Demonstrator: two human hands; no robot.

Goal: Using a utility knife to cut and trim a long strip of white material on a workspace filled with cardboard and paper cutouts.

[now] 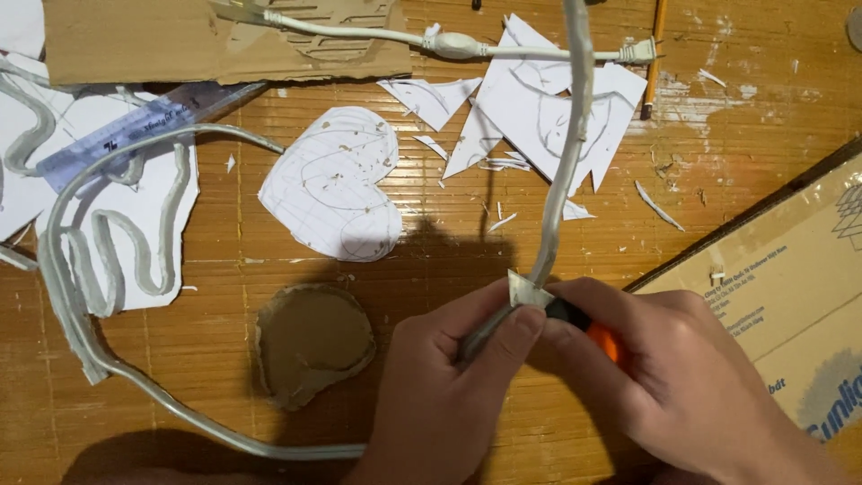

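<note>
My left hand (444,386) grips a grey-white flexible strip (564,153) that rises from my fingers toward the top edge and loops round the left side of the table. My right hand (664,377) holds a cutter with a black and orange handle (593,330). Its blade (528,289) rests against the strip just above my left thumb. Left of my hands lie a heart-shaped cardboard piece (312,341) and, above it, a white paper heart (337,184).
White paper offcuts (539,108) lie at the top middle. A white cable with a connector (453,43) crosses a cardboard sheet (180,40). A clear ruler (135,126), a pencil (654,54) and a paper with curved strip pieces (126,242) are nearby. A cardboard box (790,269) lies right.
</note>
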